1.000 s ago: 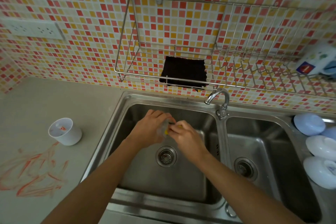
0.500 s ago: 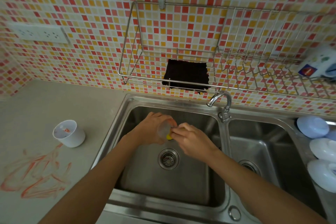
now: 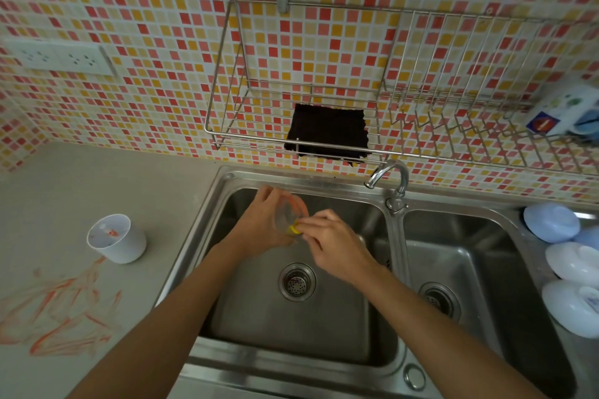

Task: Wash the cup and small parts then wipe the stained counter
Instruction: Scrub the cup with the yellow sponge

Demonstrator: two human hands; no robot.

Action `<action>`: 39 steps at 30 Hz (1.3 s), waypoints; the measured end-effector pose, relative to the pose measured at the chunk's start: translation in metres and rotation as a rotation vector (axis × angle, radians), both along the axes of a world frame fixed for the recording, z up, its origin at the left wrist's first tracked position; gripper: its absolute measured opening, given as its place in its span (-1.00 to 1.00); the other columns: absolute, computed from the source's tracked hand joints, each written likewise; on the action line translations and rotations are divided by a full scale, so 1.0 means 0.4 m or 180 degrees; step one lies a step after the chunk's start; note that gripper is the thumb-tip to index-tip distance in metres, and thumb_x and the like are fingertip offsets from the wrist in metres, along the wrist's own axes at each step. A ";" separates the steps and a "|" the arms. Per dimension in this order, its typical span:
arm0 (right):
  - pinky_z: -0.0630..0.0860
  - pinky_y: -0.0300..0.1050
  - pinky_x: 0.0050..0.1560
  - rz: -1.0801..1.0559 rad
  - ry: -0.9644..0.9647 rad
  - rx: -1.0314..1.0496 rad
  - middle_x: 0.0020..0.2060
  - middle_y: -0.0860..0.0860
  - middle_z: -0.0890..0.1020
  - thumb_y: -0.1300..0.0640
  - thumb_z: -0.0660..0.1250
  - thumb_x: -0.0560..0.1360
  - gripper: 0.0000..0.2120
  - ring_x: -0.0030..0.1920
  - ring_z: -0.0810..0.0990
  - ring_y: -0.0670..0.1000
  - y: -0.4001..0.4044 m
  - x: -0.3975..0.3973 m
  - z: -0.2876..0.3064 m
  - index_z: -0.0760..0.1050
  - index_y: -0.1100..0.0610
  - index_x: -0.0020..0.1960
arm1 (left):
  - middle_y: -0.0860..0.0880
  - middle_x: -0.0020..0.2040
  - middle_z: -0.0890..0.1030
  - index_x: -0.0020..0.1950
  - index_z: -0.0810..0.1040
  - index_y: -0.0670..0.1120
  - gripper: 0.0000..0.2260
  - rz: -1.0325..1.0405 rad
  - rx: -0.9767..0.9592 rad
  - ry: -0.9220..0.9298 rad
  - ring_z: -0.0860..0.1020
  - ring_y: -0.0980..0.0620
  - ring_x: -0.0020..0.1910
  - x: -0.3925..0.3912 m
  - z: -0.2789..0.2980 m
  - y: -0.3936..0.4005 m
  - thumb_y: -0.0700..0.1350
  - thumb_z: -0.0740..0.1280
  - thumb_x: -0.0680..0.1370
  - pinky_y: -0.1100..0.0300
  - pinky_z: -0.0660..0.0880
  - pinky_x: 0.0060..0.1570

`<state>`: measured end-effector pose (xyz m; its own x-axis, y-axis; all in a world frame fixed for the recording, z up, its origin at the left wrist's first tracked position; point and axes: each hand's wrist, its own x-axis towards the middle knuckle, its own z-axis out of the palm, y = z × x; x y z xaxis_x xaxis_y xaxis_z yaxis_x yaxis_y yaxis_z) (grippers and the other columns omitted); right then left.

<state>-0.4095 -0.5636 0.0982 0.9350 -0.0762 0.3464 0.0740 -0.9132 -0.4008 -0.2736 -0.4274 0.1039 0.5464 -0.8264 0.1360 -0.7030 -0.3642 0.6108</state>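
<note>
Over the left basin of the steel sink [image 3: 207, 214], my left hand [image 3: 262, 223] holds a small clear cup-shaped part [image 3: 287, 215] with an orange rim. My right hand [image 3: 334, 244] pinches a small yellow piece [image 3: 294, 229] at that clear part's lower edge. A white cup [image 3: 118, 240] with orange smears inside stands upright on the grey counter [image 3: 97, 178], left of the sink. Orange-red stain streaks [image 3: 61, 314] cover the counter in front of the cup. No water runs from the faucet [image 3: 390, 180].
A wire rack [image 3: 356, 81] hangs on the tiled wall, holding a dark cloth [image 3: 327, 131] above the sink and a white bottle [image 3: 564, 113] at the far right. Several pale blue and white rounded items [image 3: 570, 262] lie right of the right basin. A wall socket [image 3: 61, 58] sits upper left.
Both hands have stayed together over the left basin, rising slightly toward its back edge. The clear part has turned so its orange rim shows; my right fingers remain at the yellow piece.
</note>
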 end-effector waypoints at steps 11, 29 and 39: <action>0.57 -0.13 -0.22 0.0260 0.0046 -0.0970 -0.10 -0.04 0.66 0.31 0.56 0.20 -0.65 -0.09 0.53 0.04 -0.033 0.004 -0.026 0.67 0.13 -0.03 | 0.17 0.29 0.42 0.34 0.29 0.26 -0.28 -0.0382 0.1053 -0.0544 0.35 0.04 0.27 0.004 -0.043 -0.008 0.26 0.38 0.20 -0.06 0.40 0.19; 0.53 -0.14 -0.13 0.0307 0.0400 -0.0414 -0.07 -0.07 0.69 0.37 0.42 0.33 -0.69 -0.11 0.48 0.01 0.010 0.007 -0.047 0.67 0.11 0.02 | 0.20 0.23 0.44 0.27 0.28 0.30 -0.35 -0.0585 0.1265 -0.0733 0.38 0.07 0.24 0.013 -0.054 0.009 0.26 0.28 0.17 -0.03 0.42 0.17; 0.52 -0.18 0.01 0.0638 0.0219 -0.1154 -0.05 -0.11 0.65 0.17 0.39 0.42 -0.82 -0.03 0.50 0.01 0.007 -0.001 -0.035 0.62 0.05 0.02 | 0.19 0.18 0.51 0.24 0.48 0.14 -0.44 -0.0826 0.0953 -0.0549 0.40 0.13 0.22 0.022 0.027 0.022 0.01 0.52 0.26 0.08 0.26 0.25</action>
